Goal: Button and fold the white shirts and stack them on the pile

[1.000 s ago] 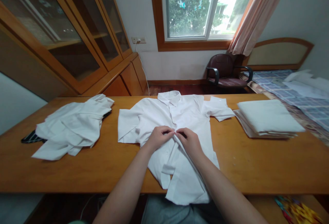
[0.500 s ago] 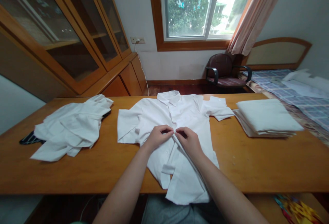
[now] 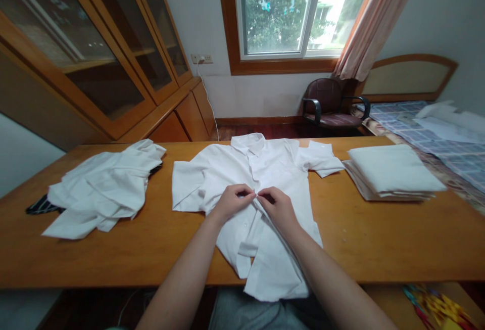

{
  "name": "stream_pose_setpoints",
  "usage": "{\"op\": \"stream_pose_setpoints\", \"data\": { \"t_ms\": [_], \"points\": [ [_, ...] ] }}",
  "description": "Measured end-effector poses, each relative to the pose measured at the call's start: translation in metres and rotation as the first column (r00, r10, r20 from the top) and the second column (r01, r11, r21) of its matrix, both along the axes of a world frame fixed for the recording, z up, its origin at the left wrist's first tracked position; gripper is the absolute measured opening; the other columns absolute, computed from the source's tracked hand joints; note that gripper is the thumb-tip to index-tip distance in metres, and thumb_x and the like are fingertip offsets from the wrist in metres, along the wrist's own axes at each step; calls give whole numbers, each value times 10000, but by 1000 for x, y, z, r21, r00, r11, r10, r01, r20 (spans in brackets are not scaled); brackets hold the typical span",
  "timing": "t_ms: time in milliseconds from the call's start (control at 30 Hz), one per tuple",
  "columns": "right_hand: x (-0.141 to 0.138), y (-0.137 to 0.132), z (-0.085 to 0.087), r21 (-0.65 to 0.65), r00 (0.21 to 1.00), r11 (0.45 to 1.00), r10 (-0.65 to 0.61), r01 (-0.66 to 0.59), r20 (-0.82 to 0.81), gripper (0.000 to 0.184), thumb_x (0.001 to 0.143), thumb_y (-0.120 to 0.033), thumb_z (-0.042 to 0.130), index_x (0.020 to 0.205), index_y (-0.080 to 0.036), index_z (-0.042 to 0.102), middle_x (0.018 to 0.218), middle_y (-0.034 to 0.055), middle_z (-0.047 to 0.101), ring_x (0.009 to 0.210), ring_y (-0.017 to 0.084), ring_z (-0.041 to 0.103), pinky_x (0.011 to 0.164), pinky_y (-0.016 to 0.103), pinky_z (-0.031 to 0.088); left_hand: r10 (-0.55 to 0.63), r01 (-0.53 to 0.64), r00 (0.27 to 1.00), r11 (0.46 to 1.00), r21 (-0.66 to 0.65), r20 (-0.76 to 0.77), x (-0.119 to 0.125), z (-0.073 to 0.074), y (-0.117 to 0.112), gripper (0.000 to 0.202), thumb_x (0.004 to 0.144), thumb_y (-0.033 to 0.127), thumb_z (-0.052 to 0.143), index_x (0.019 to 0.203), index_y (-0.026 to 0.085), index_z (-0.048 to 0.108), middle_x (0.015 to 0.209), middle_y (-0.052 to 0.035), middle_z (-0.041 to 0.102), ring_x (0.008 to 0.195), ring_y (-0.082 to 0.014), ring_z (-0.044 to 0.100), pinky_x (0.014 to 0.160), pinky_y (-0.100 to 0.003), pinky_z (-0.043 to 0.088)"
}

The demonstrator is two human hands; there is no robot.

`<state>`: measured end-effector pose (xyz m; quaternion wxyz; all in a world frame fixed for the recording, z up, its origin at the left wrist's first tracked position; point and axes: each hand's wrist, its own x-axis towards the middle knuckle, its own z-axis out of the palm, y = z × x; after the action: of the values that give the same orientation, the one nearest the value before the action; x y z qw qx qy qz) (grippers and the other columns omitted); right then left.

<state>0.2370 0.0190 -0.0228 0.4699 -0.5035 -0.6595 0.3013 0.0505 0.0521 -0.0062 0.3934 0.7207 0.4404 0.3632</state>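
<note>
Desk (image 3: 379, 239): wood, smooth, low sheen, visible grain. White shirt (image 3: 282, 168), reaching from the far edge of the desk over its near edge: thin woven cloth, matt, lightly creased. Garment pile (image 3: 109, 183), toward the left edge: matt cloth, heavily wrinkled. Folded stack (image 3: 396, 168), near the far right corner: matt cloth in appearance, smooth on top. Beyond the far edge: cabinet (image 3: 136, 110), varnished wood with glossy glass panes; chair (image 3: 324, 97), leather-like upholstery, slight gloss, with smooth black armrests.

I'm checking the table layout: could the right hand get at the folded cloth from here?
Probably yes, once the right hand releases the shirt; nothing tall stands between that hand and the folded cloth.
</note>
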Motion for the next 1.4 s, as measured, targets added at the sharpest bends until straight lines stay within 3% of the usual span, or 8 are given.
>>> {"op": "stream_pose_setpoints", "data": {
  "t_ms": [667, 1033, 1400],
  "points": [
    [1, 1, -2, -10, 1000, 1000, 23, -23, -7, 92, 875, -240, 602, 890, -236, 693, 882, 29, 722, 853, 202, 656, 802, 328, 489, -6, 6, 1000, 999, -37, -3, -1, -5, 4, 145, 812, 281, 656, 756, 159, 710, 757, -13, 718, 729, -147, 632, 706, -233, 473],
    [0, 0, 1, -36, 1000, 999, -10, 9, -19, 93, 863, -260, 618, 890, -226, 700, 873, 27, 724, 818, 192, 654, 774, 309, 491, -8, 8, 1000, 998, -64, 2, 0, -3, 3, 153, 815, 312, 650, 841, 165, 684, 802, -15, 700, 764, -149, 637, 725, -240, 494],
    [0, 0, 1, -41, 1000, 999, -9, 8, -21, 98, 850, -270, 617, 881, -221, 696, 846, 28, 718, 772, 190, 644, 741, 310, 493, 19, -14, 999, 995, -103, 48, 1, -6, -1, 257, 793, 268, 676, 1010, 202, 555, 791, 8, 716, 766, -150, 666, 743, -260, 510]
  ]
}}
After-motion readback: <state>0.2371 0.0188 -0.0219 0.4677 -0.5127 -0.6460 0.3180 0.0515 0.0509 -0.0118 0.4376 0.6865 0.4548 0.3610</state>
